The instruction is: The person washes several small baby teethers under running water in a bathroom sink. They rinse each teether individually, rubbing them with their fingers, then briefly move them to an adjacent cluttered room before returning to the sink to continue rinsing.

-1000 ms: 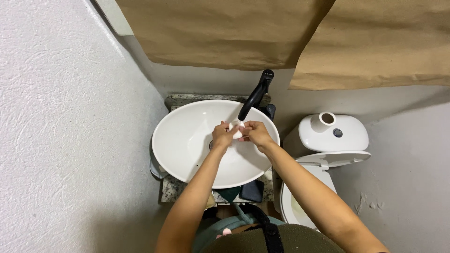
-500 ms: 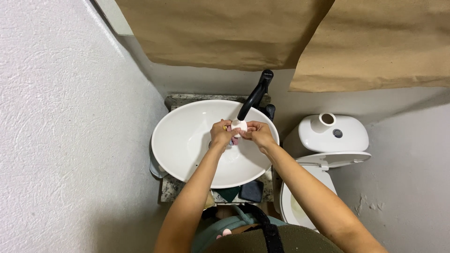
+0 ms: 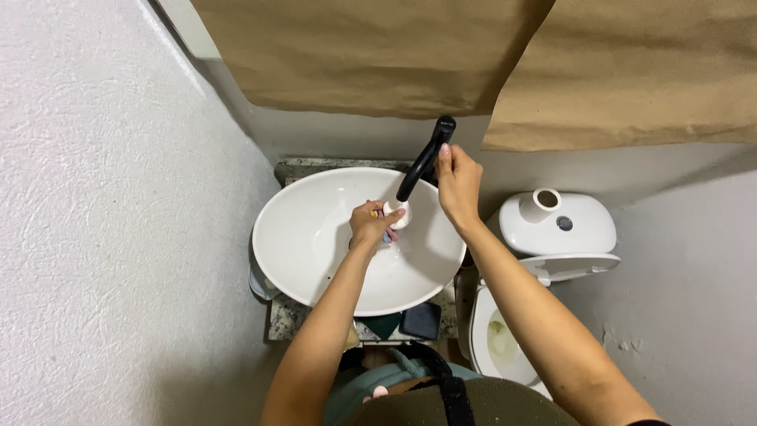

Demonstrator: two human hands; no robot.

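- White and small, the object (image 3: 400, 214) sits pinched in your left hand (image 3: 371, 225), fingers curled closed around it, right under the spout of the black tap (image 3: 418, 170) and above the bowl of the white sink (image 3: 315, 237).
- Your right hand (image 3: 457, 185) rests at the top of the tap, fingers bent loosely against its upper end; you cannot tell how firmly they grip.
- Brown paper (image 3: 378, 55) hangs on the wall behind the sink.
- A white toilet (image 3: 560, 229) stands just beside the sink, on your right, its lid raised.
- Dark items (image 3: 420, 321) lie on the speckled stone counter (image 3: 284, 319) at the sink's near edge.
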